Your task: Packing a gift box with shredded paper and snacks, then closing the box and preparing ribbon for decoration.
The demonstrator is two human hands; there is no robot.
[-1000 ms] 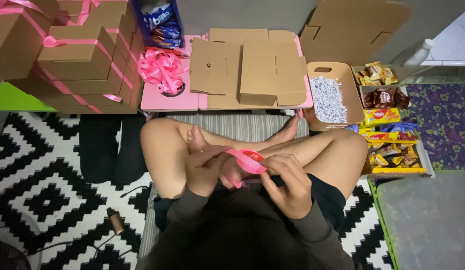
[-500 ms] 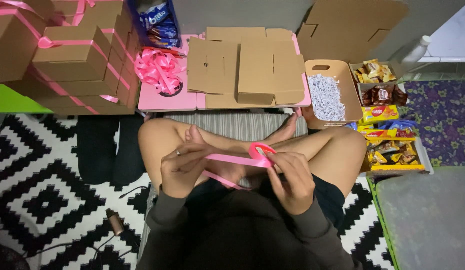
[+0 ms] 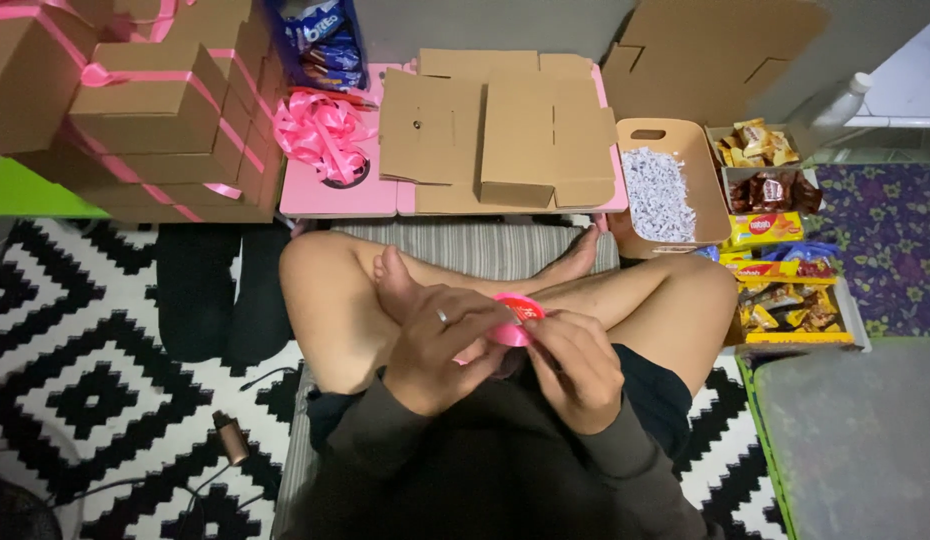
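- Head view: left hand [image 3: 440,345] and right hand [image 3: 575,368] both pinch a pink ribbon [image 3: 512,318] over the crossed legs, near the body
- Ribbon seems light, limp, slippery; best gripped near the loop

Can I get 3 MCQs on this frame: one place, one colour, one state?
1. Where does the pink bow lie?
A. on the pink tray, left of the flat cardboard
B. in the box of shredded paper
C. on the rug

2. What colour is the ribbon roll in the hands?
A. green
B. pink
C. white

3. How is the cardboard on the tray?
A. taped shut
B. torn in half
C. flat, partly folded

Answers:
1 A: the pink bow sits on the pink tray beside the cardboard.
2 B: the left hand and right hand pinch a pink ribbon roll.
3 C: its panels lie open, unassembled.
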